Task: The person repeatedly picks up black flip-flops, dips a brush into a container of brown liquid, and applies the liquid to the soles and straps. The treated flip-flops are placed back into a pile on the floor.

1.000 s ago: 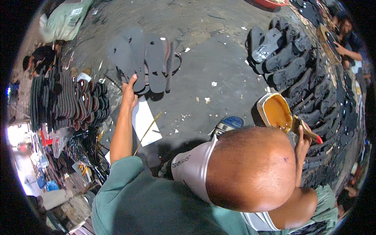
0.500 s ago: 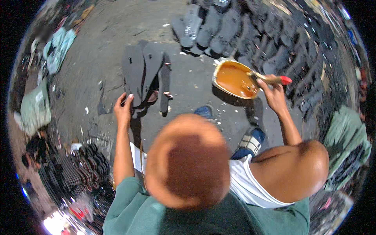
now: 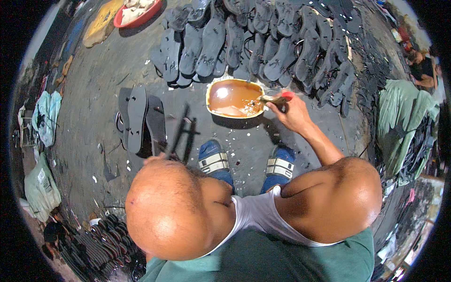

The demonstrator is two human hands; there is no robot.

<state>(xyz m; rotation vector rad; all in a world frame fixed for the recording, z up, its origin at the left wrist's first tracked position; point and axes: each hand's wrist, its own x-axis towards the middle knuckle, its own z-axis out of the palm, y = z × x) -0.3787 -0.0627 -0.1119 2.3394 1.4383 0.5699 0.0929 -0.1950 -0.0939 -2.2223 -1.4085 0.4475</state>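
My right hand [image 3: 293, 113] grips a brush [image 3: 277, 99] with a red-tipped handle. Its bristle end rests in an oblong pale-rimmed tub [image 3: 207, 104] of amber, glue-like liquid. My left hand [image 3: 162, 158] is mostly hidden behind my left knee; a thin, dark sandal piece [image 3: 182, 133], seen nearly edge-on and smeared by motion, rises from its fingers. Left of that piece, several dark sandal soles [image 3: 137, 117] lie overlapped on the ground, small holes or plugs showing in the top one.
Rows of dark sandals [image 3: 211, 44] spread beyond the tub. A red basin [image 3: 155, 10] with pale pieces and a yellowish board [image 3: 101, 23] are far left. Stacked sandals [image 3: 101, 244] lie near left, green cloth [image 3: 401, 122] at right. My feet in blue-and-white footwear [image 3: 213, 162] are near the tub.
The view has shifted, and my left knee now covers much of my left hand. A thin dark piece has come up beside the soles. The brush has dipped lower, its handle foreshortened at the tub's right edge.
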